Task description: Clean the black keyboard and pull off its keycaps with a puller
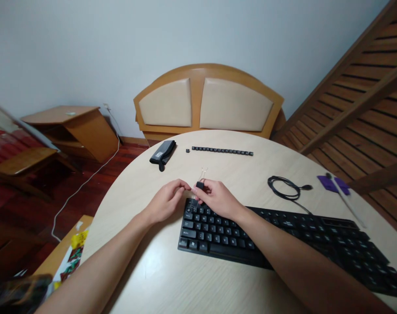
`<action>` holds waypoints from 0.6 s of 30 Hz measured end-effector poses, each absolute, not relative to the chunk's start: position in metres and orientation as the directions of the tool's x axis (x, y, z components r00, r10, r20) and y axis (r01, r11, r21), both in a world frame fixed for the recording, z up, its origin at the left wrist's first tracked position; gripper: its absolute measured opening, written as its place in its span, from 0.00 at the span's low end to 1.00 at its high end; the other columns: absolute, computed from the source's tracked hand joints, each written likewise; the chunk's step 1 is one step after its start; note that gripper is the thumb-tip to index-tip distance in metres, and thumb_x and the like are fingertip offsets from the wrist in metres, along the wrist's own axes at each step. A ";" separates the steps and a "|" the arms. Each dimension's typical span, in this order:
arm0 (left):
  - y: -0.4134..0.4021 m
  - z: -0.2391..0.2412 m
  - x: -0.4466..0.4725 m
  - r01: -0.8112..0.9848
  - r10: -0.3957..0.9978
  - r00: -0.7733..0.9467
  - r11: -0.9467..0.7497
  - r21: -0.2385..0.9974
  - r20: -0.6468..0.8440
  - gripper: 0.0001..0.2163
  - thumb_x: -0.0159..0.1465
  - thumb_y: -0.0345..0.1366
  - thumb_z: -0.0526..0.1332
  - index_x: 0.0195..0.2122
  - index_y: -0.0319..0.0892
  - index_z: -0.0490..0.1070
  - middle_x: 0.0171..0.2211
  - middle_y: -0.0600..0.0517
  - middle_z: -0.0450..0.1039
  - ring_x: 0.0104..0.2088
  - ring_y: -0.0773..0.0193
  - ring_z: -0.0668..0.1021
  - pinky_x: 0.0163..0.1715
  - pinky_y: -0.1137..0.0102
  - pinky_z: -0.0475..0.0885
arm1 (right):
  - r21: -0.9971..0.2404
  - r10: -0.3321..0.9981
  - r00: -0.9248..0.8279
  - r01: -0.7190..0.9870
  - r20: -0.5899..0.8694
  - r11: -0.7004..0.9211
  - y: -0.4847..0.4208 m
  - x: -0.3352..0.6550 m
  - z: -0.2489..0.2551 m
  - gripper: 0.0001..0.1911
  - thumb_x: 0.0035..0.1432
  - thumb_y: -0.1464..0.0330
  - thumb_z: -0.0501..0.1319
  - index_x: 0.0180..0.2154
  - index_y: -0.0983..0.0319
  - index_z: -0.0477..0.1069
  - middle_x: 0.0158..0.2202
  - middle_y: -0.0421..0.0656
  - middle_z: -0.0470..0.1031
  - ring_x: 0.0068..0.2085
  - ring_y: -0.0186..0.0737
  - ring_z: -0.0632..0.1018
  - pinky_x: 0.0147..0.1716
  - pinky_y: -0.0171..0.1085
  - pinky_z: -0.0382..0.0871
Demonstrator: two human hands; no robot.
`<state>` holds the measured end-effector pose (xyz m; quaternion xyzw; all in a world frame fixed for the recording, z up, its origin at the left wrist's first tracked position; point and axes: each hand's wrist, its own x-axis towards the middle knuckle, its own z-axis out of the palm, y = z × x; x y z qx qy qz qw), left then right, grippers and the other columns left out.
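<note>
A black keyboard (pixel 283 237) lies across the round light-wood table (pixel 172 279). My right hand (pixel 218 198) rests over the keyboard's top left corner, fingers closed on a small wire-handled keycap puller (pixel 201 179) whose loops stick up. My left hand (pixel 167 201) sits just left of it, thumb and fingers pinched together near the puller; whatever they hold is too small to make out. A row of removed black keycaps (pixel 222 151) is lined up at the far side of the table, with one single keycap (pixel 187 151) at its left end.
A black pouch (pixel 162 154) lies far left on the table. The keyboard's coiled cable (pixel 285 186) and purple pieces (pixel 332 184) lie to the right. A padded wooden chair back (pixel 207 102) stands behind the table, a wooden side table (pixel 70 126) to the left, slatted wood to the right.
</note>
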<state>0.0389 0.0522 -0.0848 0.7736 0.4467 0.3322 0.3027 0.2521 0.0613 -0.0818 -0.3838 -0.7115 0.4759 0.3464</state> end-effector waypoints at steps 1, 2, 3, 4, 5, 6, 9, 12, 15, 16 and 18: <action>0.053 -0.083 0.036 0.503 0.871 0.419 -0.457 0.733 0.256 0.11 0.71 0.37 0.51 0.43 0.43 0.71 0.42 0.47 0.78 0.44 0.56 0.78 0.51 0.58 0.72 | -0.939 0.874 -0.469 0.229 0.127 0.258 0.061 0.253 -0.081 0.14 0.68 0.58 0.58 0.36 0.61 0.73 0.31 0.41 0.78 0.30 0.36 0.79 0.34 0.36 0.73; 0.055 -0.083 0.033 0.507 0.851 0.453 -0.491 0.709 0.266 0.11 0.71 0.36 0.50 0.44 0.43 0.71 0.42 0.47 0.77 0.44 0.57 0.78 0.50 0.58 0.72 | -0.933 0.873 -0.472 0.242 0.125 0.265 0.060 0.253 -0.081 0.14 0.68 0.58 0.58 0.36 0.61 0.73 0.30 0.41 0.78 0.30 0.36 0.79 0.34 0.36 0.73; 0.057 -0.083 0.031 0.500 0.832 0.482 -0.518 0.694 0.274 0.11 0.72 0.36 0.50 0.44 0.43 0.71 0.42 0.47 0.77 0.44 0.57 0.78 0.49 0.59 0.72 | -0.927 0.871 -0.474 0.254 0.128 0.274 0.060 0.253 -0.081 0.14 0.68 0.58 0.58 0.35 0.61 0.73 0.30 0.41 0.78 0.30 0.36 0.79 0.34 0.36 0.73; 0.059 -0.084 0.030 0.489 0.815 0.509 -0.538 0.687 0.276 0.11 0.72 0.36 0.50 0.45 0.43 0.71 0.42 0.47 0.77 0.44 0.57 0.78 0.49 0.59 0.72 | -0.920 0.870 -0.475 0.266 0.135 0.288 0.059 0.254 -0.080 0.15 0.68 0.58 0.58 0.35 0.61 0.73 0.30 0.41 0.78 0.30 0.37 0.79 0.34 0.36 0.73; 0.060 -0.086 0.029 0.477 0.801 0.533 -0.551 0.685 0.273 0.11 0.72 0.36 0.50 0.45 0.43 0.71 0.42 0.47 0.77 0.43 0.58 0.78 0.48 0.60 0.72 | -0.912 0.869 -0.473 0.276 0.145 0.302 0.058 0.254 -0.079 0.15 0.68 0.58 0.58 0.34 0.61 0.73 0.29 0.41 0.78 0.30 0.37 0.78 0.34 0.36 0.72; 0.060 -0.087 0.030 0.468 0.790 0.551 -0.560 0.683 0.271 0.11 0.72 0.36 0.50 0.45 0.43 0.72 0.42 0.47 0.77 0.43 0.58 0.78 0.48 0.60 0.72 | -0.904 0.868 -0.471 0.285 0.156 0.318 0.058 0.255 -0.078 0.15 0.67 0.58 0.59 0.33 0.61 0.73 0.29 0.41 0.78 0.31 0.37 0.78 0.34 0.36 0.72; 0.058 -0.087 0.033 0.449 0.761 0.584 -0.592 0.670 0.281 0.10 0.72 0.36 0.51 0.44 0.43 0.72 0.42 0.47 0.77 0.43 0.58 0.77 0.48 0.60 0.72 | -0.884 0.861 -0.474 0.305 0.183 0.356 0.056 0.255 -0.074 0.14 0.66 0.59 0.60 0.33 0.61 0.74 0.29 0.41 0.78 0.31 0.37 0.77 0.33 0.35 0.71; 0.054 -0.085 0.036 0.426 0.735 0.610 -0.620 0.659 0.296 0.09 0.71 0.36 0.52 0.44 0.43 0.71 0.41 0.46 0.77 0.44 0.57 0.77 0.48 0.60 0.73 | -0.868 0.846 -0.496 0.313 0.197 0.386 0.054 0.255 -0.069 0.13 0.65 0.60 0.61 0.32 0.61 0.75 0.29 0.41 0.78 0.30 0.37 0.76 0.32 0.35 0.69; 0.053 -0.084 0.037 0.419 0.723 0.630 -0.623 0.660 0.283 0.09 0.71 0.37 0.53 0.42 0.43 0.72 0.41 0.46 0.77 0.43 0.56 0.77 0.48 0.60 0.73 | -0.854 0.836 -0.508 0.322 0.207 0.408 0.053 0.255 -0.065 0.12 0.65 0.61 0.61 0.32 0.61 0.75 0.29 0.40 0.78 0.30 0.36 0.75 0.31 0.34 0.67; 0.053 -0.084 0.037 0.417 0.721 0.633 -0.623 0.661 0.280 0.08 0.70 0.37 0.54 0.41 0.44 0.72 0.41 0.46 0.77 0.43 0.56 0.77 0.47 0.60 0.73 | -0.850 0.837 -0.507 0.330 0.208 0.411 0.052 0.255 -0.064 0.12 0.65 0.61 0.61 0.32 0.61 0.75 0.28 0.40 0.77 0.29 0.36 0.75 0.30 0.34 0.67; 0.054 -0.084 0.036 0.407 0.715 0.640 -0.626 0.665 0.282 0.07 0.70 0.36 0.55 0.40 0.44 0.72 0.41 0.46 0.77 0.43 0.57 0.77 0.47 0.60 0.73 | -0.838 0.837 -0.507 0.349 0.208 0.420 0.052 0.254 -0.063 0.12 0.64 0.62 0.62 0.31 0.61 0.75 0.27 0.39 0.76 0.28 0.35 0.75 0.30 0.35 0.66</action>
